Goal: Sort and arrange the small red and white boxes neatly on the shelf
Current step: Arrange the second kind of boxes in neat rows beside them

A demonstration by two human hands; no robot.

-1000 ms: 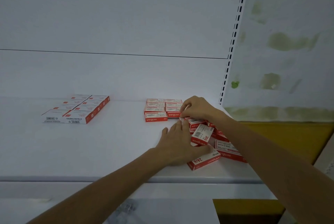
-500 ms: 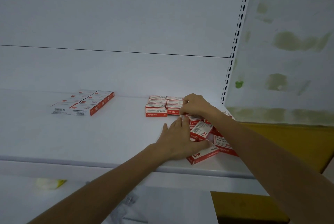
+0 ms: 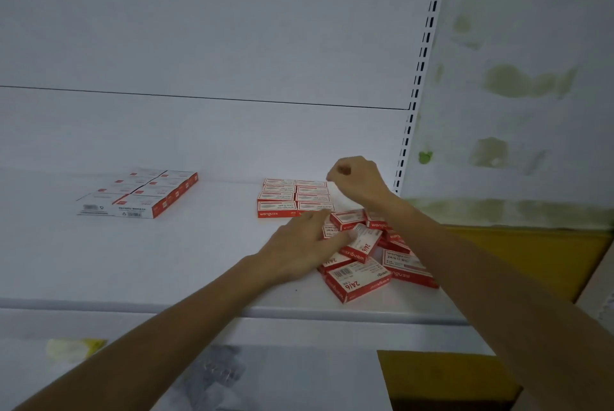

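Observation:
A tidy block of small red and white boxes (image 3: 294,198) lies in two columns near the back of the white shelf (image 3: 159,264). Just to its right and nearer me, several more boxes form a loose pile (image 3: 395,266), tilted and overlapping. My left hand (image 3: 299,246) reaches into the pile from the left, its fingers stretched out and touching a tilted box marked 24/6 (image 3: 363,246). My right hand (image 3: 357,178) hovers above the block's right edge with curled fingers; no box shows in it.
A second neat group of white-topped boxes (image 3: 143,193) sits at the shelf's left. A slotted upright (image 3: 422,62) bounds the shelf on the right, with a stained wall and a yellow panel (image 3: 531,251) beyond. The shelf's front lip (image 3: 133,306) runs below my forearms.
My right hand has lifted off the boxes by the block and now hangs above them. My left hand has slid right, further into the pile.

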